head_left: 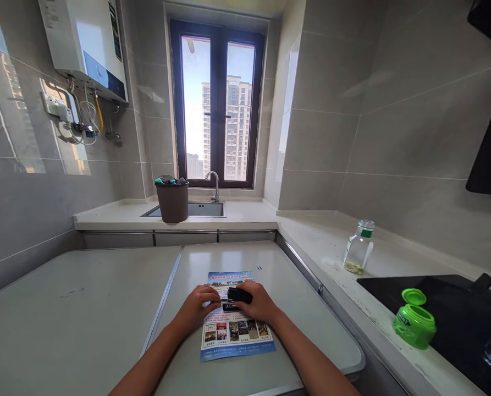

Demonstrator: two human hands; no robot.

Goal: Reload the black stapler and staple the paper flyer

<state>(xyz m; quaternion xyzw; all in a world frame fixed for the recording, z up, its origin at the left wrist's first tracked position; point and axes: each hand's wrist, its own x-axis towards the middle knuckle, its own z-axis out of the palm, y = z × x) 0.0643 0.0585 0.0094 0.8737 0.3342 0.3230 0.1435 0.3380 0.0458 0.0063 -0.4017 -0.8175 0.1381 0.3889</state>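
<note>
A black stapler (240, 296) lies crosswise over a printed leaflet (237, 347) on the folding table. My right hand (257, 300) is closed around the stapler's right end, its thumb and fingers on the black body. At the stapler's left end, a silvery metal part shows between the black upper and lower pieces. My left hand (199, 307) has its fingertips pinched together beside that metal part; whatever they hold is too small to make out. Two small staple strips (259, 268) rest on the table beyond the leaflet's upper right corner.
The pale folding table (105, 319) has a seam left of the leaflet. Behind it, a brown bin (173, 202) stands by the sink (206, 209) with its faucet (214, 186). A glass jar (358, 248) and an opened green tub (415, 325) are on the right counter, near a black cooktop (455, 300).
</note>
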